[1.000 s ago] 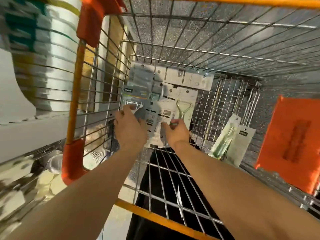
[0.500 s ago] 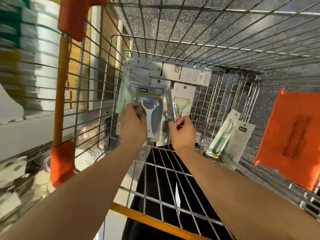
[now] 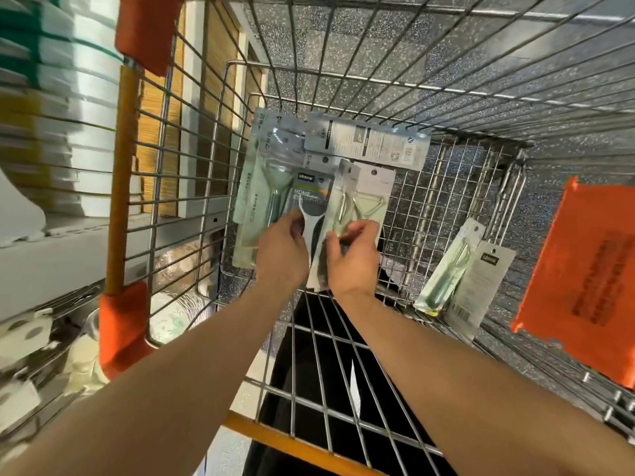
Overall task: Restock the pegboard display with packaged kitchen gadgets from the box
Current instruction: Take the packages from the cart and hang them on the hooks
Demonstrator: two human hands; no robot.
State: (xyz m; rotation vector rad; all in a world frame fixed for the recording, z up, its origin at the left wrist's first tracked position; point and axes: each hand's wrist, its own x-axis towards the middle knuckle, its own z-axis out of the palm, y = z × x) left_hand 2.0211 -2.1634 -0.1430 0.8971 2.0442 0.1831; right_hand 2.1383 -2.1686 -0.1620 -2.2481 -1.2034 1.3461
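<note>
— Wire cart takes up nearly everything from where I stand, silver mesh with orange padding on its left corners. What's outside it?

— Shelving beyond the left wall, its stock too blurred to read. An orange sign hangs at the right wall.

— And the goods?

— A fan of packets sits in the far left corner of the cart, with both bare arms reaching in over the near edge. I can't tell whether it rests on the mesh or is lifted clear. A long grey card lies across the top of the fan. Below it there's a green-tinted packet on the left. A dark packet with a white-handled peeler is in the middle, and a pale packet with a metal peeler is on the right.

— Anything loose?

— Two leaning packets, side by side against the right wall, well apart from the hands.

— The hands?

— The left hand grips the fan from below, fingers curled behind it, thumb on the white handle of the dark packet. The right hand is just beside it. Its thumb and fingertips pinch the lower part of the pale packet, and the other fingers are curled under.
</note>
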